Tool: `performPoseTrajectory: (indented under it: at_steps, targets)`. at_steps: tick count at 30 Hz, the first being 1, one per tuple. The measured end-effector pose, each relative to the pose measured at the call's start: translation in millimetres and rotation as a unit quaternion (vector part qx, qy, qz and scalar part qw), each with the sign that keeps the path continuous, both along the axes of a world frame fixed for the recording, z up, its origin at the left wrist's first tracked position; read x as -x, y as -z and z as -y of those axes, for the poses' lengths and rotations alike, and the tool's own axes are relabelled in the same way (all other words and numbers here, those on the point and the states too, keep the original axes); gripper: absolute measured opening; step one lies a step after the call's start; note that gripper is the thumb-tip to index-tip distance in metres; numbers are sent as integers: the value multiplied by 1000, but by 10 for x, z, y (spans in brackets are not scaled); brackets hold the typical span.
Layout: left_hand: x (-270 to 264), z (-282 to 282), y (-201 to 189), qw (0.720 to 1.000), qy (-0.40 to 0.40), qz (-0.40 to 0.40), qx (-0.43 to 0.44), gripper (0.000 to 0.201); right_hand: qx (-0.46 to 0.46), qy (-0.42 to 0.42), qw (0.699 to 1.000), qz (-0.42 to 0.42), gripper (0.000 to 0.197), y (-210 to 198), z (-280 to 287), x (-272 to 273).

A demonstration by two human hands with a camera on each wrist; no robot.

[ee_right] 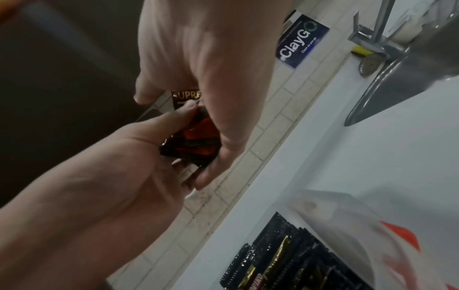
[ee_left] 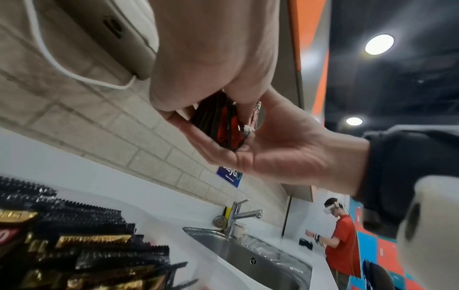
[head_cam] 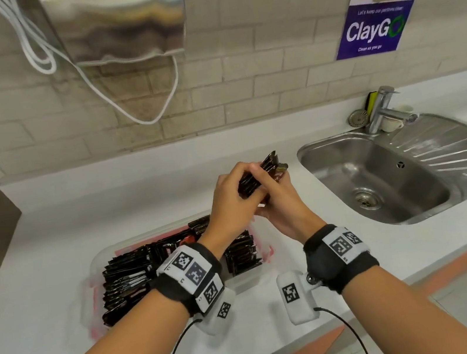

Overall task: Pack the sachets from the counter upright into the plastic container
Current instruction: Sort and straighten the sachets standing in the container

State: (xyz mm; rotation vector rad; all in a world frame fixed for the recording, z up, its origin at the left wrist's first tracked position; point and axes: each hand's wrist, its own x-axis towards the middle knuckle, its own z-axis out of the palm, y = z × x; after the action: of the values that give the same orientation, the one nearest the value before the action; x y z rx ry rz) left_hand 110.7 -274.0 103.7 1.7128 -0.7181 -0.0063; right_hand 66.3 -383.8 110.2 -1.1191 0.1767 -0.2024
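A bundle of black-and-red sachets is held up in the air between both hands, above the far edge of the plastic container and clear of the table. The left hand wraps over the bundle from above, fingers curled round its upper side; the right hand cups it from below, its palm under the lower ends of the packets and its thumb pressed against their side. In the left wrist view the sachets' edges rest on the right hand's fingers — the packets stand pressed together as one flat stack. The right wrist view shows gold lettering on the top packet.

The clear container, with red at its rim, sits on the white table just beneath the left wrist. It already holds packed sachets — black packets with serrated tops standing on edge in rows, one row at the left and another at the right.

To the right, a steel sink is set into the table, with a tap at its back and a cup beside it. A blue ClayGo sign hangs on the tiled wall, and a metal dispenser with a looping white cable is mounted above.
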Motion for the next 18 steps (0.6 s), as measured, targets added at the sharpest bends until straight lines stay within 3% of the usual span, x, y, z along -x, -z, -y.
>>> performPoseTrajectory:
  at_steps: [3, 5, 9, 18]
  targets:
    - [-28, -59, -12, 998, 35, 5, -48, 49, 17, 24, 1000, 4, 54, 20, 59, -30]
    - [-99, -139, -71, 996, 68, -23, -59, 39, 65, 22, 998, 6, 50, 66, 120, -18]
    - [-234, -238, -259, 985, 101, -139, 0, 20, 157, 29, 987, 27, 43, 211, 153, -8]
    - [-362, -413, -313, 984, 109, -129, -58, 14, 203, -2, 977, 61, 49, 338, 69, 20]
